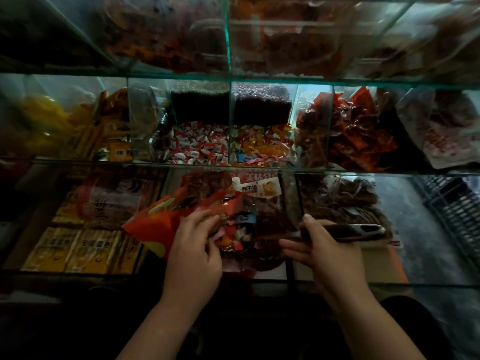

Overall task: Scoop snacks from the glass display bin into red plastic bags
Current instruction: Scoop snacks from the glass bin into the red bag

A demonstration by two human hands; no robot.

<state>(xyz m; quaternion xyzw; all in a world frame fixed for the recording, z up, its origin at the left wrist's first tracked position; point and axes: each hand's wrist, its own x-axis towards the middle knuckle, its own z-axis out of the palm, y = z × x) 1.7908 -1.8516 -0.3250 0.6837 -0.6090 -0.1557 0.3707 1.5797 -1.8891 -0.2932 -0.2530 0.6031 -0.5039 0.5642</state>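
Low in the centre of the frame, over the glass display bin (363,284), red plastic bag (155,224) pinched at its mouth by curled left hand (194,245) fingers (205,216), scoop (348,231) gripped in right hand (322,250) fingers, likely to spill wrapped snacks (235,229) on any sag of that mouth or off-line tilt of the scoop.

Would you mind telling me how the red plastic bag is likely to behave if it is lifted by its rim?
The red plastic bag looks thin and creased, so it will probably be floppy and sag. Wrapped candies sit at its mouth and may spill if it tips. Its glossy film could slip unless the left hand pinches firmly.
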